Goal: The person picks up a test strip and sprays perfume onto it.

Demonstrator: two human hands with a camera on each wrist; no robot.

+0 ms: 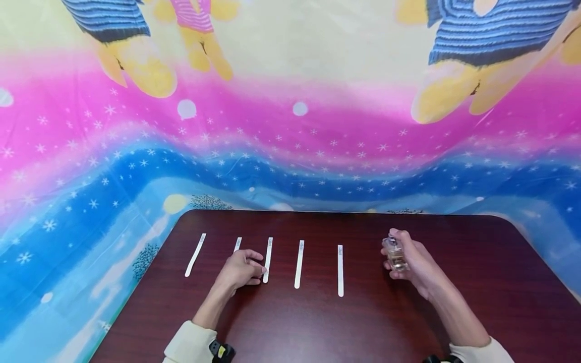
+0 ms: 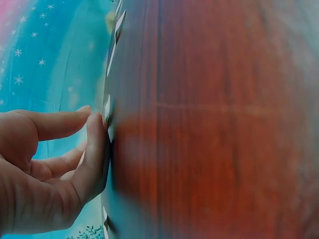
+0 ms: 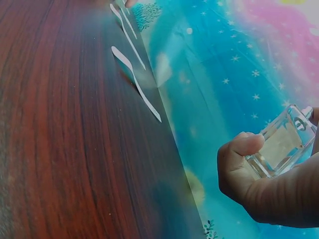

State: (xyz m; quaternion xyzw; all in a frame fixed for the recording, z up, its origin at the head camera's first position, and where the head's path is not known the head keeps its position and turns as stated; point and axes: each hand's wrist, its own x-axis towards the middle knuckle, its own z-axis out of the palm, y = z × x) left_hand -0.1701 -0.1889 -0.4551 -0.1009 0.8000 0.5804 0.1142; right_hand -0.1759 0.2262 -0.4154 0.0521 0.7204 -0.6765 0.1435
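Five white strips lie spaced along the tabletop. The left hand is at the third-from-left's near end; whether it pinches, I cannot tell. The right hand grips a glass bottle, right of the strips.

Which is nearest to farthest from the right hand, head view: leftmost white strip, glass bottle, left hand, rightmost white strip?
From the right hand:
1. Glass bottle: in its grip.
2. Rightmost white strip: on the table, left of the bottle.
3. Left hand: farther left.
4. Leftmost white strip: beyond the left hand.
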